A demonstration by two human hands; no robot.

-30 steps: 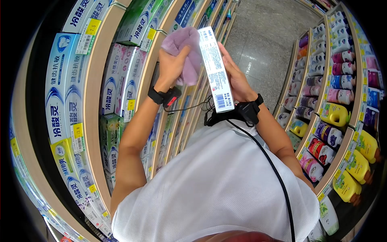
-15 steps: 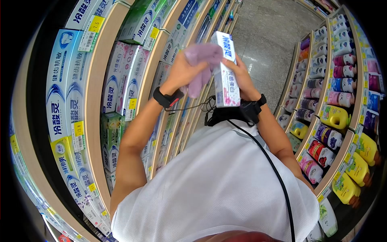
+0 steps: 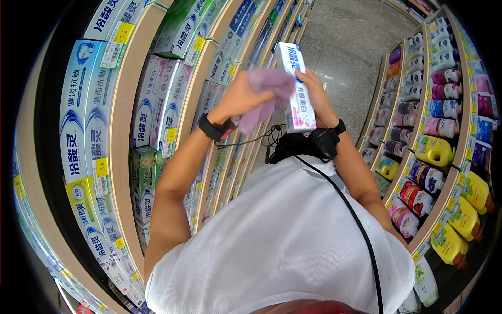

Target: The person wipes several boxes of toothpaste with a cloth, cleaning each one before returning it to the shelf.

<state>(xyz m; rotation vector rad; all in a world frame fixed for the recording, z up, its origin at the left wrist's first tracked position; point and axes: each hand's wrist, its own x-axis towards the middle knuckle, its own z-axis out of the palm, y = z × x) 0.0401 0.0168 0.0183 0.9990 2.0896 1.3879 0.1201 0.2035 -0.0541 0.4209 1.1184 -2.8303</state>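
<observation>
My right hand (image 3: 315,93) grips a long white toothpaste box (image 3: 296,83) with blue lettering and pink flowers, held upright in front of my chest. My left hand (image 3: 240,98) is closed on a lilac cloth (image 3: 267,93) and presses it against the left side of the box. Both wrists wear black bands, and a black cable (image 3: 345,204) runs from them down over my white shirt.
Curved wooden shelves (image 3: 124,120) at the left hold rows of toothpaste boxes (image 3: 77,110) with yellow price tags. Another shelf unit (image 3: 418,172) at the right carries coloured bottles (image 3: 435,149). Grey tiled floor (image 3: 345,47) runs between the two.
The box has turned in my right hand from its barcode side to its printed front. My left hand with the cloth has moved lower and right, onto the box.
</observation>
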